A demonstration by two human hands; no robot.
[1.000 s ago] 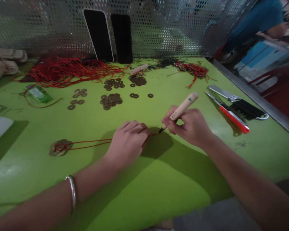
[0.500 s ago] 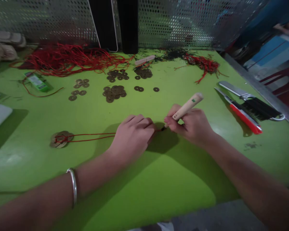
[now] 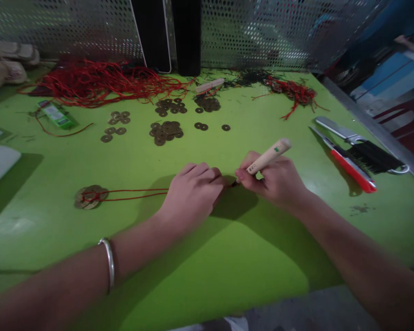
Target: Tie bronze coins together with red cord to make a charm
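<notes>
My left hand [image 3: 195, 191] lies closed over a pair of red cords [image 3: 138, 190], pressing them to the green table. The cords run left to a ring of overlapping brass coins [image 3: 90, 197] knotted together with red cord. In my right hand [image 3: 274, 179] is a tool with a thick, pale wooden handle [image 3: 268, 156], gripped like a pen. Its dark tip meets the red cord end just right of my left fingers. The exact kind of tip cannot be made out. The fingertips of my left hand are partly hidden.
Loose coins [image 3: 166, 132] lie in several groups beyond my hands. A red cord heap [image 3: 100, 82], a green box [image 3: 56, 114] and a knotted red bundle [image 3: 293, 92] sit farther back. Red-handled scissors or a knife [image 3: 353, 168] and a wire brush [image 3: 376, 154] lie right.
The view has shifted slightly. The wooden handle leans a little lower at its top end. Both hands stay nearly in place, and the coins and cords lie as before.
</notes>
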